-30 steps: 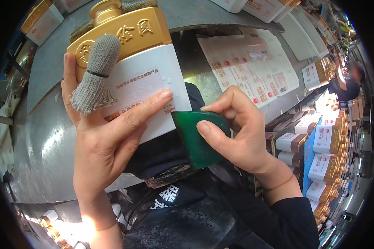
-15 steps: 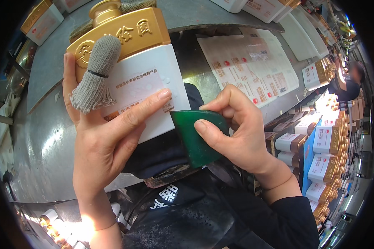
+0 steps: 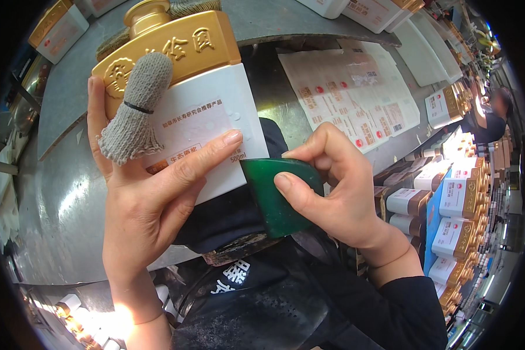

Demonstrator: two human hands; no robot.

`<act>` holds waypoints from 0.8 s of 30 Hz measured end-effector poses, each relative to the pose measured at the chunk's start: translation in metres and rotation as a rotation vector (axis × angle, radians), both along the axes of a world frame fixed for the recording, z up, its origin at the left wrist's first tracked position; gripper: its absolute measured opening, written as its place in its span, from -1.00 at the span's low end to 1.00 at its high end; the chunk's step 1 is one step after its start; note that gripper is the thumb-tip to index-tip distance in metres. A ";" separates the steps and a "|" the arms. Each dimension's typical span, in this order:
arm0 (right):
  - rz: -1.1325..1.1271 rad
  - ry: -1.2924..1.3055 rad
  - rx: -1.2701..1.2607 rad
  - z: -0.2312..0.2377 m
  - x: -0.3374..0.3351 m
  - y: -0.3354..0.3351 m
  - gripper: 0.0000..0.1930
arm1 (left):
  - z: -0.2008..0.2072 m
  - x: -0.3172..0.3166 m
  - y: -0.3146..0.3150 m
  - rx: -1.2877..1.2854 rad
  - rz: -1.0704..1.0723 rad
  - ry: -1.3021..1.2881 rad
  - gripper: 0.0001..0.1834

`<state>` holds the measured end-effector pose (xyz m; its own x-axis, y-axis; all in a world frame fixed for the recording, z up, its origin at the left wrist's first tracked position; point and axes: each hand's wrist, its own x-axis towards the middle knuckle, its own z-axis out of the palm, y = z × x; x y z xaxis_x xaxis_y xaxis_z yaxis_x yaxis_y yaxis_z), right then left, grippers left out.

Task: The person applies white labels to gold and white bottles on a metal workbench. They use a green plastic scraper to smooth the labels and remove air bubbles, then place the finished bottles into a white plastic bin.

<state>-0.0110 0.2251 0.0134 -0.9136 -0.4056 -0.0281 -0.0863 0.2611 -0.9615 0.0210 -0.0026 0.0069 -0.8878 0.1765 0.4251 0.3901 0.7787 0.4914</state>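
Note:
A flat bottle (image 3: 220, 86), white below with a raised-pattern gold shoulder and neck, is tilted in front of me. My left hand (image 3: 137, 201) grips it, fingers spread across the front and one behind the left edge. One finger wears a grey knitted finger cot (image 3: 139, 105) with a dark band. Below the cot and fingers, a printed decal partly shows on the white face. My right hand (image 3: 341, 189) pinches a dark green scraper (image 3: 279, 201), a flat translucent sheet. Its upper left corner meets the bottle's lower right edge.
A sheet of printed decals (image 3: 356, 96) lies on the metal table (image 3: 64, 192), right of the bottle. Rows of similar bottles (image 3: 455, 195) stand at the right, others along the far edge. A white tray (image 3: 423, 49) sits far right. Another person (image 3: 496, 116) is in the right background.
The scraper and my right hand have shifted very slightly down. My capped left finger has tipped a little to the right. The grip on the bottle is unchanged.

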 end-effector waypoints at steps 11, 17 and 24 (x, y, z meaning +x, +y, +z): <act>-0.059 0.045 -0.036 -0.003 0.000 -0.003 -0.79 | -0.001 0.000 0.001 0.033 -0.001 -0.014 -0.49; -0.011 0.067 0.019 -0.001 -0.001 -0.001 -0.78 | -0.002 -0.001 -0.001 0.001 -0.008 0.010 -0.47; 0.021 0.064 0.040 -0.001 -0.001 0.002 -0.76 | -0.001 0.000 -0.002 -0.044 -0.007 0.005 -0.42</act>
<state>-0.0118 0.2270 0.0129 -0.9052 -0.4248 0.0134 -0.1530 0.2964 -0.9427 0.0207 -0.0046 0.0056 -0.8843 0.2015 0.4213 0.3981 0.7967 0.4547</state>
